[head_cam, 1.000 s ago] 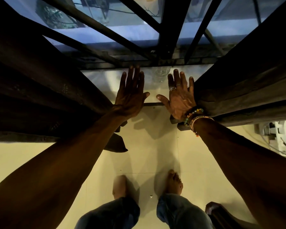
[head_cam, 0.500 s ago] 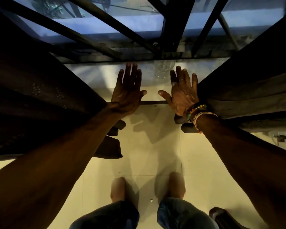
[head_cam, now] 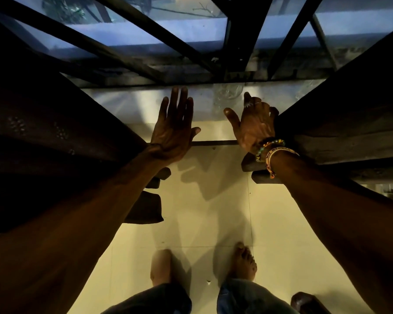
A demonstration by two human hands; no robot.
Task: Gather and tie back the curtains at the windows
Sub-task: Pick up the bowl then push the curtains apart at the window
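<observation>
Two dark brown curtains hang parted at a barred window. The left curtain (head_cam: 55,137) fills the left side, and my left hand (head_cam: 174,130) lies flat, fingers straight, against its inner edge. The right curtain (head_cam: 340,123) fills the right side. My right hand (head_cam: 253,123), with beaded bracelets at the wrist, is by that curtain's inner edge; its fingers curl toward the fabric and the thumb sticks out. Whether those fingers hold the cloth is hidden.
Between the curtains are the pale window sill (head_cam: 132,103) with a clear glass (head_cam: 228,94) on it and black window bars (head_cam: 236,41) above. Below are cream floor tiles (head_cam: 204,211), my bare feet, and a dark object (head_cam: 304,302) at bottom right.
Both hands have stayed at the curtains' inner edges. My right hand's fingers, straight before, now curl toward the right curtain. The view has shifted slightly upward.
</observation>
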